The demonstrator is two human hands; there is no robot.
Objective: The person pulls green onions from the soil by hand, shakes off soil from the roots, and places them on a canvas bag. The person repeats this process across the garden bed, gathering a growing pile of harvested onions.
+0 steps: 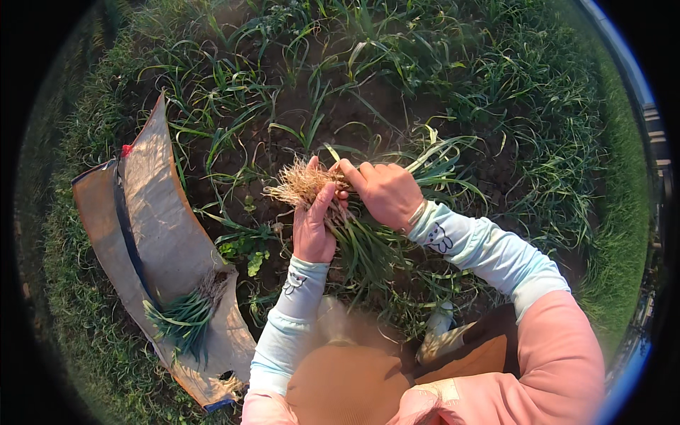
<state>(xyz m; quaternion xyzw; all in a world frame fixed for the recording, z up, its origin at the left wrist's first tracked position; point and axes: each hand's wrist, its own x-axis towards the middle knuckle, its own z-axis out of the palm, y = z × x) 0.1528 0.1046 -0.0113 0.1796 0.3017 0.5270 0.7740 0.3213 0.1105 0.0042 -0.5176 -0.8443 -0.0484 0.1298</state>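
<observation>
My left hand (pixel 316 226) is closed around a bunch of green leafy plants (pixel 364 244), thumb across the stems just below their pale, tangled roots (pixel 300 183). My right hand (pixel 388 191) meets it from the right, fingers curled at the root end, with long green leaves (pixel 438 162) sticking out beyond it. Whether those leaves are gripped in the right hand cannot be made out fully. To the left, a smaller bunch of similar plants (pixel 183 319) lies on a worn beige sheet (pixel 159 212), its roots pointing up and right.
Narrow-leaved green plants (pixel 239 101) grow from brown soil (pixel 356 106) in front of and around me. The sheet, with a dark band and torn lower edge, lies on the growth at left. A shoe (pixel 438 332) shows below my right forearm. Denser grass (pixel 621 212) borders the right side.
</observation>
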